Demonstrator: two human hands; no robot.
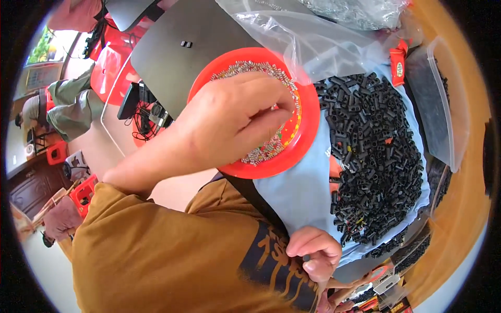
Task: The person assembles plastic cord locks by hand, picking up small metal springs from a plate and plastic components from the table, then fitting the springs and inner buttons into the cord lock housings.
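My left hand (242, 117) is over a red plate (309, 135), its fingers bent and pressed together; whatever they may hold is hidden. Many small silvery metal pieces (255, 67) lie in the plate, partly covered by that hand. Close to my body, my right hand (318, 250) is closed with a small dark cylindrical part (307, 257) between thumb and fingers. Beyond it, a large heap of small black tubular plastic parts (378, 151) spreads over a light blue cloth (292, 203).
Clear plastic bags (323, 41) lie behind the plate. A red packet (398, 62) and a clear plastic bin (443, 104) stand by the heap. Two small black parts (186, 44) rest on the grey tabletop (167, 68). Other people (78, 99) sit at left, near red stools (112, 73).
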